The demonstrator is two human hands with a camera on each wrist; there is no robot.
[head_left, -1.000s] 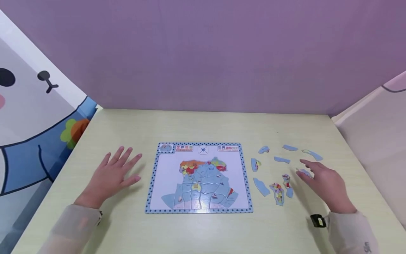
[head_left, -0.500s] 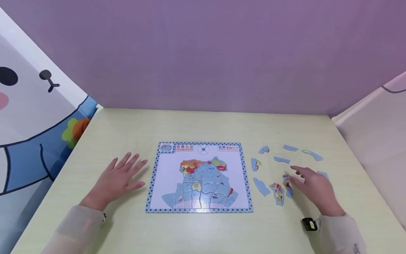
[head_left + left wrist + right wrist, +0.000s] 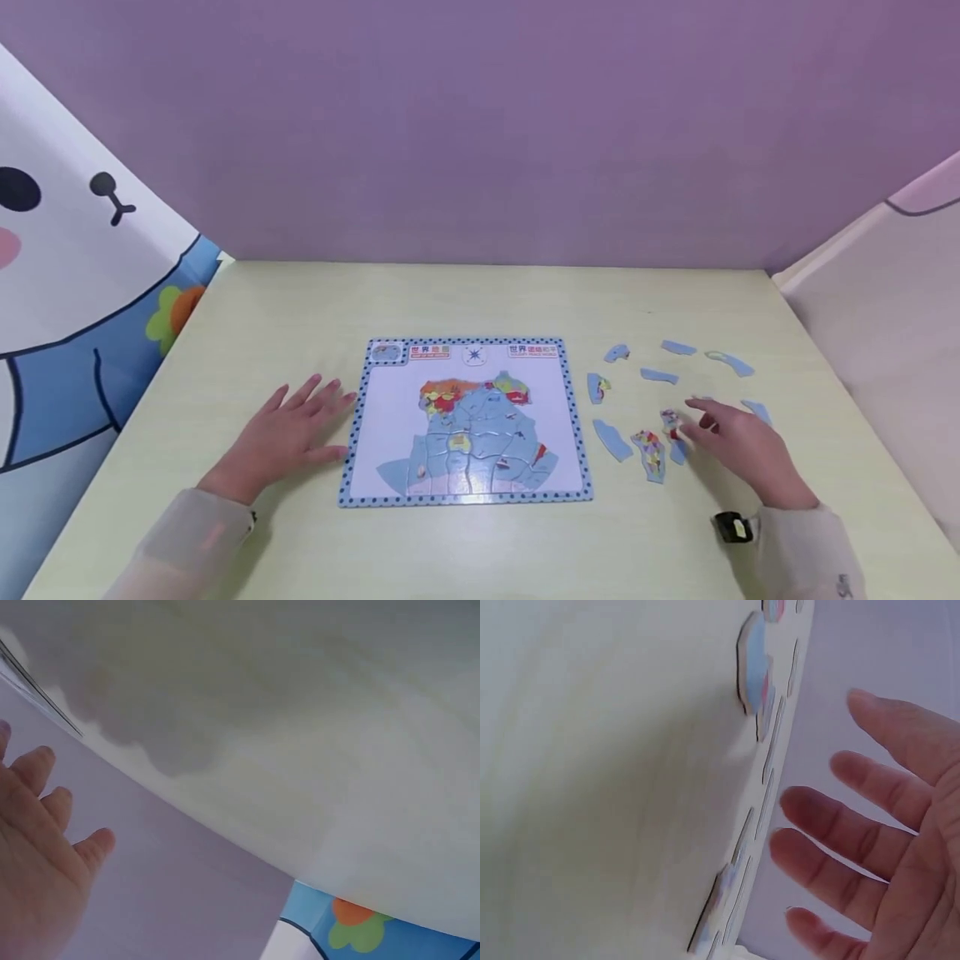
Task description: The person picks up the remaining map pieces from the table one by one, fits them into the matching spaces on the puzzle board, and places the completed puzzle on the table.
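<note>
A world map puzzle board (image 3: 382, 417) with a dotted blue border lies flat on the table, partly filled with joined pieces. My left hand (image 3: 281, 437) is just left of the board, fingers spread and holding nothing. In the left wrist view, the left hand's fingers (image 3: 94, 844) extend loosely. My right hand (image 3: 750, 446) hovers over the loose pieces on the right, nearest a narrow multicoloured puzzle piece (image 3: 670, 419). In the right wrist view the fingers (image 3: 840, 877) are slightly bent, with nothing between them. Beside that piece lies another multicoloured puzzle piece (image 3: 651, 454).
Several loose blue puzzle pieces, such as a curved one (image 3: 729, 363) and a wide one (image 3: 612, 440), are scattered right of the board on the pale table (image 3: 480, 554). A purple panel (image 3: 480, 133) stands behind, with a cartoon-printed panel (image 3: 67, 292) at the left.
My right hand has moved left, from above the far-right pieces to the narrow multicoloured piece. The left hand has shifted right and a little nearer, closer to the board. The view has shifted slightly.
</note>
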